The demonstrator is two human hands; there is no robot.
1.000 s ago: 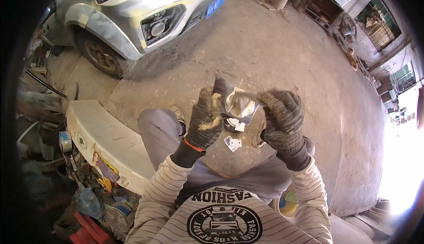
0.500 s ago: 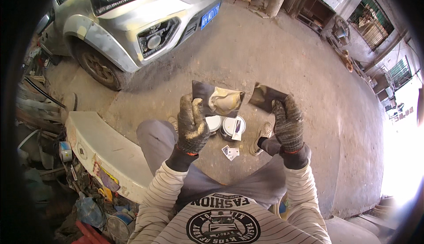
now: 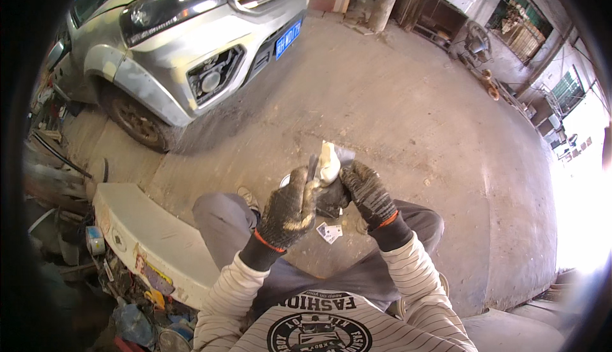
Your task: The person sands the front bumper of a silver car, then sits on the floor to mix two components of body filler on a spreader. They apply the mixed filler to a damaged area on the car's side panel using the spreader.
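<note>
Some pale paste (image 3: 329, 166) between both hands (image 3: 290, 207) (image 3: 370, 194)

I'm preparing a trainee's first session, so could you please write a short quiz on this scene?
1. Multiple choice: what colour is the paste between the left hand and right hand?
a) blue
b) cream
c) red

2. True or false: the cards lie on the floor.

3. Open question: which is nearer the top of the picture, the car or the white panel?

Key: 1. b; 2. true; 3. the car.
</note>
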